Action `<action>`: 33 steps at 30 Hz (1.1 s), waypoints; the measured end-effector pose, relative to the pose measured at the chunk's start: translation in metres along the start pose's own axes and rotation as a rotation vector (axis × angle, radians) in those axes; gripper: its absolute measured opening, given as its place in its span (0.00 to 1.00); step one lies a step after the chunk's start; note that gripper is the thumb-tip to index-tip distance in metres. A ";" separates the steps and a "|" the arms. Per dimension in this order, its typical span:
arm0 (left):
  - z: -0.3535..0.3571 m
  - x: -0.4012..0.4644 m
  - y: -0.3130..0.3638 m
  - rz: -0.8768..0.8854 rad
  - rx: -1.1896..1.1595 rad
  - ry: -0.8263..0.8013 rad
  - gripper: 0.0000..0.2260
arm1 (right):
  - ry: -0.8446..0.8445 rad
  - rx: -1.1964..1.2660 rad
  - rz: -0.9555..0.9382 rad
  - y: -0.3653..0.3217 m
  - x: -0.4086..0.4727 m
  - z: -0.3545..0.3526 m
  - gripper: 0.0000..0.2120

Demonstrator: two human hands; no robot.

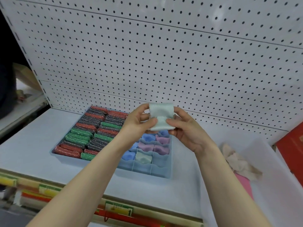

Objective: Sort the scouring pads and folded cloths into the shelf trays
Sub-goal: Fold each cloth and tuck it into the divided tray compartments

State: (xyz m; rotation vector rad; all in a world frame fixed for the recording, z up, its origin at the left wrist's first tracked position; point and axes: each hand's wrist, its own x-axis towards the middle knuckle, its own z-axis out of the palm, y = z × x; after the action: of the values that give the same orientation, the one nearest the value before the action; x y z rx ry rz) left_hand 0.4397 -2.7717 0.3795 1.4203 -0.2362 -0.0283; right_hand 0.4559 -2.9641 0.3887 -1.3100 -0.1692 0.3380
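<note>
Both hands hold a pale mint cloth (161, 115) up in front of the pegboard, above the trays. My left hand (139, 122) pinches its left side and my right hand (183, 128) pinches its right side, thumbs on the front fold. Below them stands a blue divided tray (142, 168) with folded blue, lilac and mint cloths (144, 157) in its cells. To its left, a blue tray (55, 150) is packed with red, green and dark scouring pads (91, 133) standing on edge.
Beige cloths (237, 161) and a pink cloth (244, 184) lie loose on a white sheet at the right of the shelf. A red box (291, 149) leans at the far right. The white pegboard (164, 54) rises behind. Price labels run along the shelf's front edge (118, 208).
</note>
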 end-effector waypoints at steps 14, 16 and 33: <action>-0.030 -0.007 -0.038 -0.096 0.082 -0.007 0.09 | 0.195 -0.235 0.149 0.038 -0.002 0.018 0.12; -0.035 -0.007 -0.046 -0.089 0.110 -0.055 0.10 | 0.133 -0.318 0.217 0.045 -0.003 0.014 0.12; -0.043 -0.011 -0.135 0.029 1.140 -0.373 0.14 | 0.152 -1.992 0.202 0.131 -0.004 0.013 0.16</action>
State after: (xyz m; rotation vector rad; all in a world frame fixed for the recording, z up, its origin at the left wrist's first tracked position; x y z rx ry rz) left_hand 0.4528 -2.7490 0.2400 2.5454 -0.6442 -0.1536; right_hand 0.4288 -2.9251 0.2657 -3.3258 -0.2403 0.1529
